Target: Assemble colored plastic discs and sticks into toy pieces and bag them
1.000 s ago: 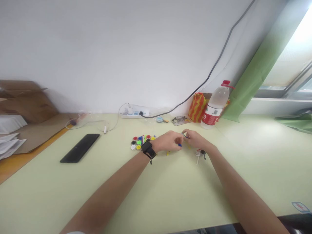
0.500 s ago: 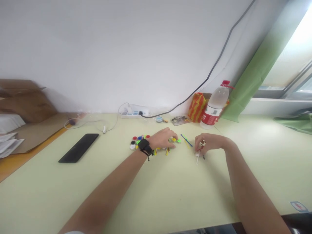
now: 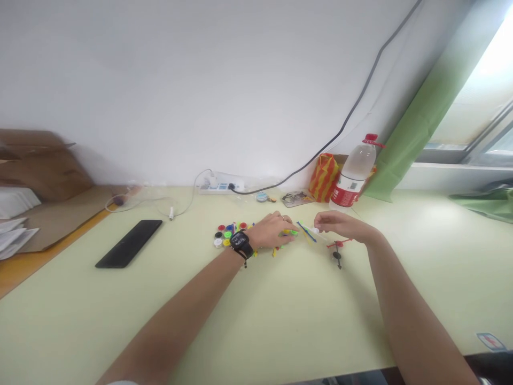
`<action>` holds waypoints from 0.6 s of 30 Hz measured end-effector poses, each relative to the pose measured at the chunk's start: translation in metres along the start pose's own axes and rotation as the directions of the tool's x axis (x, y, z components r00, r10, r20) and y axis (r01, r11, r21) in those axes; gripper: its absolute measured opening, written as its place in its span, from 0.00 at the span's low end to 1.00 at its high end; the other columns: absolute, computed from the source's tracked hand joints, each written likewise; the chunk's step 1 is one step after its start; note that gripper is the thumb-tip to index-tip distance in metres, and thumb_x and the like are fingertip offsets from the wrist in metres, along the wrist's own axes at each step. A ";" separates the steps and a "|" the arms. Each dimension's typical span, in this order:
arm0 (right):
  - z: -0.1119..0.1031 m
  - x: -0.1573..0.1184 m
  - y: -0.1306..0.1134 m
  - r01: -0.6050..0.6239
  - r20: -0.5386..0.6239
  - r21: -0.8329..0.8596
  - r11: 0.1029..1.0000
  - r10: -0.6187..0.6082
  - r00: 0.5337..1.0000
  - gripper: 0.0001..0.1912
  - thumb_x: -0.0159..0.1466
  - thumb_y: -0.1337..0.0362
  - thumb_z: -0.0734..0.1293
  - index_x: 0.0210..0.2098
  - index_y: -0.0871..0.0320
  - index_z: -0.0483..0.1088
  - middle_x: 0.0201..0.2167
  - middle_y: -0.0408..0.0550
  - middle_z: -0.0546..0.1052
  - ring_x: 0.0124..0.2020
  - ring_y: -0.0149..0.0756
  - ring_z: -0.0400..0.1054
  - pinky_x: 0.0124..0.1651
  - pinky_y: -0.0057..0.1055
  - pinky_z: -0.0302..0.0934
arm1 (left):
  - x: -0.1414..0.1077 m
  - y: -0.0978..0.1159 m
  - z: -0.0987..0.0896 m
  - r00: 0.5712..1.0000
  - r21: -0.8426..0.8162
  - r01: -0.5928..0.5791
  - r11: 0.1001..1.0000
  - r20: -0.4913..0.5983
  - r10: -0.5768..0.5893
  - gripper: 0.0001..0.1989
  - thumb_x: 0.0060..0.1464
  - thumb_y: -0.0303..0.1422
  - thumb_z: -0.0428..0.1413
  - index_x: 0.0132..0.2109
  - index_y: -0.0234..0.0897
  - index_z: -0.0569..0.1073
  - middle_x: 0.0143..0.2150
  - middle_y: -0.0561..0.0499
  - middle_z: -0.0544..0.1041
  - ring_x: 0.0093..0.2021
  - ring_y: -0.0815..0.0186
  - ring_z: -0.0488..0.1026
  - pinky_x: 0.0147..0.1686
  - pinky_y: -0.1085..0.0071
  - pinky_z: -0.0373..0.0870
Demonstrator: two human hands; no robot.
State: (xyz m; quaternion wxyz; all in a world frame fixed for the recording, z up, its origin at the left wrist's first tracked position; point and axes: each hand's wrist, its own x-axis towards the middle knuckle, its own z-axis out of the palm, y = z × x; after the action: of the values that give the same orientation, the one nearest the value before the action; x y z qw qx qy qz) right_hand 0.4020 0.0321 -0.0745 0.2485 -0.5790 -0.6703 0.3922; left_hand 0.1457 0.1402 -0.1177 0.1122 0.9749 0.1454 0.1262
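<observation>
My left hand (image 3: 270, 231), wearing a black watch, rests over a cluster of small coloured plastic discs (image 3: 227, 235). Its thumb and index finger are apart, with a green disc (image 3: 294, 233) showing between them. To the right, my right hand (image 3: 339, 223) pinches a small white plastic piece (image 3: 316, 230) that seems to have a thin stem; its grip is partly hidden. Blue and yellow thin sticks (image 3: 306, 231) lie between the hands. Below my right hand are a red disc with a stick (image 3: 339, 244) and a black one (image 3: 337, 256).
A black phone-like slab (image 3: 129, 244) lies at left. Along the wall are a white power strip (image 3: 220, 184), a red-and-yellow bag (image 3: 323, 177) and a large bottle with a red cap (image 3: 353, 174). A cardboard box (image 3: 40, 171) stands far left.
My right hand has moved up and left with the white piece, uncovering the red and black pieces on the table. My left index finger has stretched out over the green disc.
</observation>
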 end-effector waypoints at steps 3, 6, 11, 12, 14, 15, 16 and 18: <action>0.006 0.004 -0.001 -0.027 -0.072 0.148 0.989 0.038 0.997 0.16 0.64 0.48 0.70 0.37 0.53 0.69 0.37 0.47 0.77 0.43 0.40 0.72 0.51 0.39 0.65 | -0.001 -0.001 0.002 1.000 0.033 -0.011 0.999 0.022 0.010 0.15 0.66 0.41 0.55 0.56 0.50 0.78 0.58 0.48 0.76 0.54 0.54 0.68 0.55 0.60 0.63; 0.015 0.011 -0.001 -0.064 -0.117 0.233 0.970 0.093 0.989 0.17 0.65 0.47 0.69 0.41 0.52 0.68 0.38 0.48 0.78 0.44 0.41 0.73 0.52 0.40 0.65 | -0.003 -0.003 0.003 1.000 0.037 0.014 0.999 0.017 -0.014 0.17 0.65 0.41 0.55 0.59 0.50 0.77 0.57 0.48 0.76 0.54 0.54 0.68 0.55 0.60 0.62; 0.029 0.027 0.007 -0.026 -0.122 0.300 0.953 0.066 0.990 0.17 0.66 0.46 0.68 0.41 0.51 0.63 0.28 0.40 0.69 0.32 0.34 0.66 0.40 0.34 0.63 | -0.003 -0.008 -0.002 0.998 0.040 0.056 0.998 0.020 -0.057 0.24 0.60 0.45 0.60 0.61 0.43 0.75 0.53 0.45 0.78 0.53 0.51 0.69 0.54 0.59 0.64; 0.031 0.030 0.009 -0.025 -0.127 0.309 0.951 0.067 0.990 0.17 0.66 0.46 0.67 0.41 0.52 0.62 0.26 0.38 0.66 0.29 0.32 0.62 0.36 0.32 0.60 | -0.002 -0.008 -0.002 0.998 0.045 0.058 0.997 0.024 -0.059 0.24 0.60 0.45 0.61 0.60 0.42 0.75 0.53 0.45 0.79 0.53 0.51 0.69 0.54 0.59 0.64; 0.034 0.035 0.012 -0.020 -0.141 0.343 0.939 0.072 0.987 0.19 0.66 0.45 0.67 0.39 0.52 0.61 0.24 0.35 0.59 0.25 0.30 0.54 0.31 0.30 0.53 | -0.002 -0.009 -0.002 0.998 0.049 0.059 0.997 0.030 -0.061 0.23 0.59 0.44 0.61 0.59 0.40 0.76 0.52 0.45 0.79 0.52 0.51 0.70 0.52 0.59 0.65; 0.036 0.036 0.013 -0.013 -0.150 0.367 0.930 0.073 0.986 0.20 0.65 0.45 0.68 0.39 0.52 0.60 0.24 0.34 0.57 0.24 0.29 0.51 0.30 0.29 0.50 | -0.001 -0.010 -0.001 0.998 0.046 0.058 0.997 0.029 -0.060 0.22 0.60 0.43 0.61 0.58 0.40 0.76 0.52 0.45 0.80 0.52 0.51 0.70 0.52 0.60 0.65; 0.038 0.037 0.013 -0.004 -0.161 0.395 0.919 0.074 0.984 0.21 0.65 0.44 0.68 0.38 0.53 0.60 0.24 0.34 0.56 0.24 0.29 0.49 0.29 0.29 0.48 | -0.001 -0.010 0.000 0.998 0.041 0.057 0.998 0.026 -0.058 0.21 0.60 0.42 0.61 0.57 0.40 0.77 0.51 0.46 0.80 0.52 0.52 0.70 0.51 0.60 0.66; 0.041 0.038 0.011 0.017 -0.187 0.447 0.894 0.075 0.979 0.22 0.64 0.43 0.70 0.37 0.53 0.61 0.24 0.34 0.54 0.24 0.28 0.47 0.29 0.29 0.45 | -0.001 -0.011 0.001 0.998 0.032 0.059 0.998 0.015 -0.059 0.19 0.61 0.42 0.61 0.56 0.40 0.77 0.50 0.46 0.80 0.51 0.52 0.71 0.50 0.61 0.67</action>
State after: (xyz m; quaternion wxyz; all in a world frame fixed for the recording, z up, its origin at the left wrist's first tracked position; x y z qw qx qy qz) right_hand 0.3685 0.0600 -0.1111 0.4347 -0.5528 -0.5254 0.4789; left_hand 0.1419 0.1504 -0.1215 0.1018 0.9728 0.1751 0.1128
